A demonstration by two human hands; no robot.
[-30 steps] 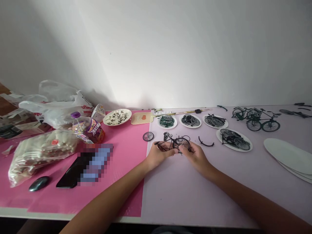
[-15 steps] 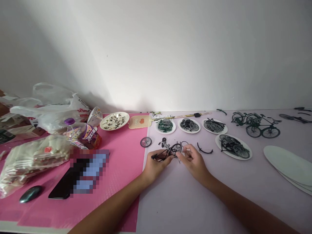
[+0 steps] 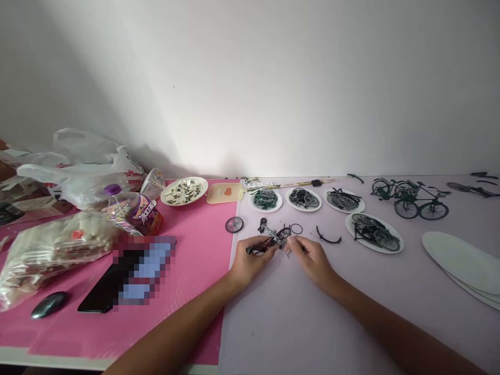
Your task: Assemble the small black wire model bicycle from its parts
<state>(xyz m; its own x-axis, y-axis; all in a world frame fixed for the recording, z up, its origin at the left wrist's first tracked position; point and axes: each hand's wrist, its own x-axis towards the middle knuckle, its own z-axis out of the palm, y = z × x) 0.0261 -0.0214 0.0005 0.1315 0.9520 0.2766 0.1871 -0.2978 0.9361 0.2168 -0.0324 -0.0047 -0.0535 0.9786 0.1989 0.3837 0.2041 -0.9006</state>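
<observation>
A partly built black and silver model bicycle (image 3: 269,235) is held low over the table, tilted, with one spoked wheel showing. My left hand (image 3: 249,264) is closed around its frame, which the fingers partly hide. The fingertips of my right hand (image 3: 313,259) pinch at the bicycle near that wheel; what exactly lies between them is too small to make out. Left of the hands lies a loose spoked wheel (image 3: 234,224). Just beyond my right fingers is a thin black ring (image 3: 296,228), and a curved black strip (image 3: 328,237) lies to its right.
Plates of bicycle parts (image 3: 265,208) line the back, with another plate (image 3: 396,249) nearer. Assembled model bicycles (image 3: 422,208) stand back right, and stacked white plates (image 3: 461,260) lie right. A bottle (image 3: 136,211), packed bag (image 3: 58,252), phone (image 3: 111,276) and mouse (image 3: 50,304) occupy the left.
My right hand has moved slightly left and its fingers have closed in against the bicycle. The left hand keeps its hold, with the bicycle turned a little.
</observation>
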